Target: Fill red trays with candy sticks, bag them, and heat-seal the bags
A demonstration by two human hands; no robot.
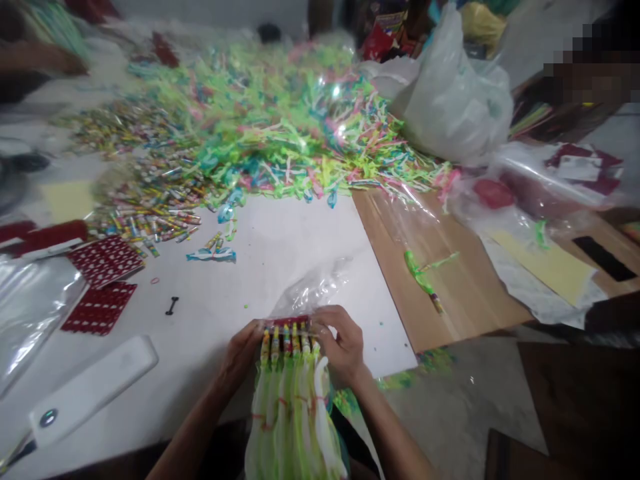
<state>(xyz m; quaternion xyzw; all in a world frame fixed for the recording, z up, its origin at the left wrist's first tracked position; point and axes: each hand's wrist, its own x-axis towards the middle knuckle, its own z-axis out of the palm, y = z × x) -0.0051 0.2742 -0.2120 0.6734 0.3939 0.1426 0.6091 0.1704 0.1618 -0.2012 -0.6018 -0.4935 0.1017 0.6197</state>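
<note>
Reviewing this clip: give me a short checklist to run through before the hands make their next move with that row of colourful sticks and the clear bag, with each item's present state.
1. Both hands on the bundle: ok. The left hand and right hand each have a grip on one end of the row of sticks.
2. Stick tips lined up side by side: ok, they stand in an even row.
3. Clear bag at the stick tips: ok, it lies just beyond them on the white table.
4. Bag mouth open: cannot tell, the film is crumpled and see-through.
5. Streamers free: ok, they hang loose over the table edge.
6. Stick count: cannot tell, blurred.
</note>
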